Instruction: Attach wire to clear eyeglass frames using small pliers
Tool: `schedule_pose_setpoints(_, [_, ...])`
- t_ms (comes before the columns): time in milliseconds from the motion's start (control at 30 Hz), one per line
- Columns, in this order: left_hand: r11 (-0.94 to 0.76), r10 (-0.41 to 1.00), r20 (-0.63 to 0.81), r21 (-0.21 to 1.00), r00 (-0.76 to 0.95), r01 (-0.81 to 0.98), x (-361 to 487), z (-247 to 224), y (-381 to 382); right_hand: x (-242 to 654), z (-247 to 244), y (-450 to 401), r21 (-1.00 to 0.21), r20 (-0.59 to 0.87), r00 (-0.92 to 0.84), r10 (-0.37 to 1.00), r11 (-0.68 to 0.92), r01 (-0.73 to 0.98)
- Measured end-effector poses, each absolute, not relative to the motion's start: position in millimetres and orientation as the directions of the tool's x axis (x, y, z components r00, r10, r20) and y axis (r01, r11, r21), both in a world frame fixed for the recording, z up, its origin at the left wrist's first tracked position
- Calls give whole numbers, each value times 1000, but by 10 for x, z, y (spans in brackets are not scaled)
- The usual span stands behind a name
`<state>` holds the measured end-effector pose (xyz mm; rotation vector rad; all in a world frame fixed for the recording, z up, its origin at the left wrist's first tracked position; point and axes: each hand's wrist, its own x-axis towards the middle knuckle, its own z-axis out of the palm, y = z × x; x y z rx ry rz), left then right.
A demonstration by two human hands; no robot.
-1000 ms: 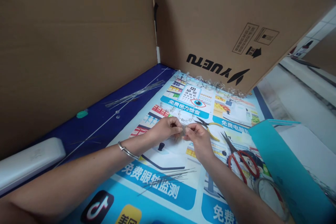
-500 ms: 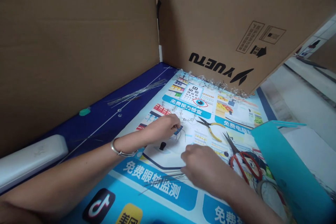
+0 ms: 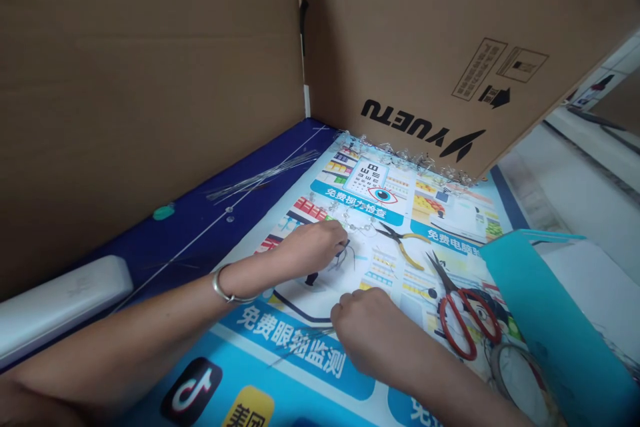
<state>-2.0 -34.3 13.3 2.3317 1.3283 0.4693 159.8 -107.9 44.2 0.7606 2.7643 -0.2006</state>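
Observation:
My left hand pinches the end of a strand of clear beads, and dark wire ends stick out past my fingers. My right hand lies curled lower down, over a bundle of thin metal wires on the printed poster mat. Its fingertips are hidden under the hand. To the right of my hands lie yellow-handled pliers and red-handled scissors. A silver bangle circles my left wrist.
Cardboard panels stand behind the mat, with more clear beadwork along their foot. Thin metal rods lie on blue cloth at left. A teal folder and a wire coil sit at right.
My right hand has left the beadwork and moved down toward the wire bundle. My left hand stays near the same spot, still on the strand.

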Motion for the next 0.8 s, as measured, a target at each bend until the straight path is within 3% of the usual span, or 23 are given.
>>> schedule_pose_setpoints(200, [-476,834,116,646,540,597,-41,245,-320,1763,489,-866,-201,-297,-788,539,772,603])
schedule_pose_setpoints(333, [-469,739,34,743,673,477,-72,366,-323,1854,440,-708,-356,-294,-738,607,647,674])
schedule_pose_setpoints(467, [-370,612,-99,841,785,394,-113,385,-336,1902,378,-622,-520,-330,-738,588,539,662])
schedule_pose_setpoints(567, [-243,610,-122,911,783,332,-143,328,-349,1928,365,-587,-607,-360,-736,573,455,651])
schedule_pose_setpoints(667, [-199,602,-136,929,787,313,-159,289,-365,1952,351,-556,-646,-375,-732,570,406,647])
schedule_pose_setpoints(800, [-304,546,-158,878,823,370,-155,314,-381,1988,327,-514,-666,-368,-727,579,381,641])
